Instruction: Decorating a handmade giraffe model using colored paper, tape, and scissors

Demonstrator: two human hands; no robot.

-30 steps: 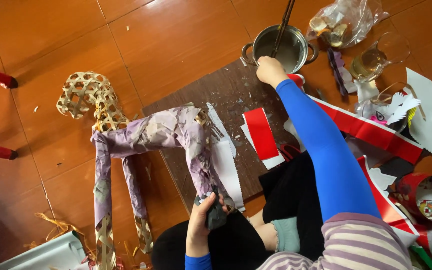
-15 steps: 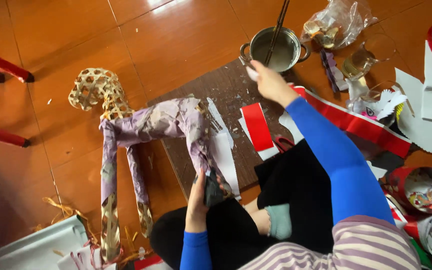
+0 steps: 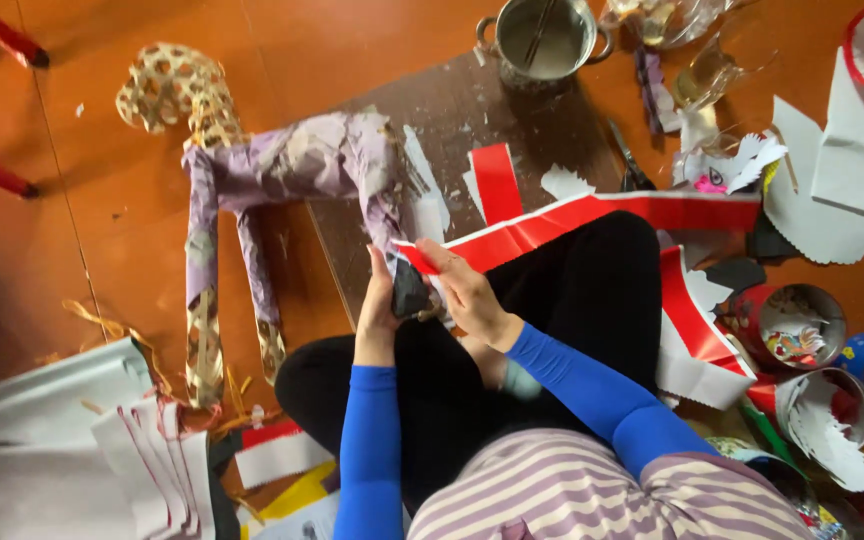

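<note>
Now the left hand (image 3: 380,305) grips the woven animal frame's hind leg (image 3: 392,235); the right hand (image 3: 464,290) pinches a red paper strip (image 3: 592,215) beside it, which judging by this needs pressing onto the leg.

Right hand (image 3: 467,290) has come back from the metal pot (image 3: 544,38) and now sits at our lap beside the left hand (image 3: 382,300), pinching the end of a red-and-white paper strip (image 3: 592,212). We see that strip now pulled across toward the woven animal frame's (image 3: 282,160) back leg. Head view shifted, pot nearer the top edge.
</note>
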